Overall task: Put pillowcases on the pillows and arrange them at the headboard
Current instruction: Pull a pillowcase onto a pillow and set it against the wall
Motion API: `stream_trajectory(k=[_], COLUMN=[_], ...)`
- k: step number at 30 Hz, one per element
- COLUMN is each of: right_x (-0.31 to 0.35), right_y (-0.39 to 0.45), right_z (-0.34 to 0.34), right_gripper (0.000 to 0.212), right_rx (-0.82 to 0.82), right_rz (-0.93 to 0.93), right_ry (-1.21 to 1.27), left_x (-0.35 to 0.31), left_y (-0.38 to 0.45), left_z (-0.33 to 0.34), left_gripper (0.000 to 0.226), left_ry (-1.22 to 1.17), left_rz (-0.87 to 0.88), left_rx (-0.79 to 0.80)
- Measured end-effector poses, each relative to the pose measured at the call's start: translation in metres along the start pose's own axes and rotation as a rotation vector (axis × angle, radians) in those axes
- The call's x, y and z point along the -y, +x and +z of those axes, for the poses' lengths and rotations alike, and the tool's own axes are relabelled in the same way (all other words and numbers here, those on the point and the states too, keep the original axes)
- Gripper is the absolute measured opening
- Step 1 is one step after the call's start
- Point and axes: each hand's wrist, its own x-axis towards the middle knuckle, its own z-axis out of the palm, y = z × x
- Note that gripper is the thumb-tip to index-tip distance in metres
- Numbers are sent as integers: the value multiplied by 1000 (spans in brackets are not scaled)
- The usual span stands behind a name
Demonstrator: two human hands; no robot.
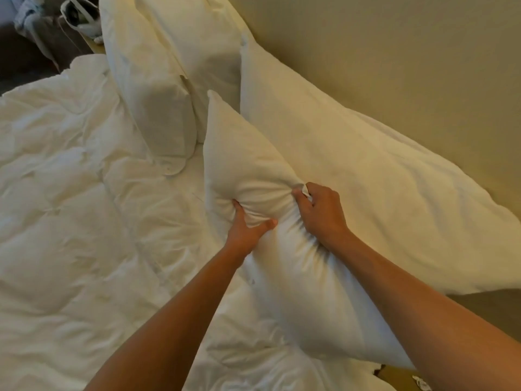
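Note:
A white cased pillow (245, 162) stands tilted on the bed in front of me. My left hand (246, 231) grips a bunch of its fabric at the middle, thumb and fingers sunk into the creases. My right hand (320, 211) pinches the bunched upper edge just to the right. Behind it a larger white pillow (366, 176) leans against the beige headboard (408, 57). Two more white pillows (158, 88) stand against the headboard farther off, one in front of the other.
A rumpled white duvet (70, 207) covers the bed to the left and below. At the far top left, past the bed, stand a dark armchair with clothes (25, 12) and a white headset (79, 15). A wooden surface (394, 375) shows at the bottom right.

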Motion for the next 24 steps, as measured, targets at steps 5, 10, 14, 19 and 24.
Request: stream_trajectory(k=[5,10,14,19,24], right_x=[20,70,101,78,7], right_y=[-46,-72,-59,-14,-37], right_z=[34,58,43,6,4], right_gripper=[52,47,45,25,68], right_rx=[188,280,248,145,195], right_rz=[1,-76,-121,19,165], right_ry=[103,212,254,-59,-334], left_x=[50,71,51,22,44], left_y=[-35,-64,-77,-72,-68], left_z=[-32,-77,-106,-88,-40], left_gripper=[124,113,116,112,104], left_ry=[73,1,9,156,263], left_rz=[76,139,236,201,74], left_rx=[-97,-140,-212,-144,28])
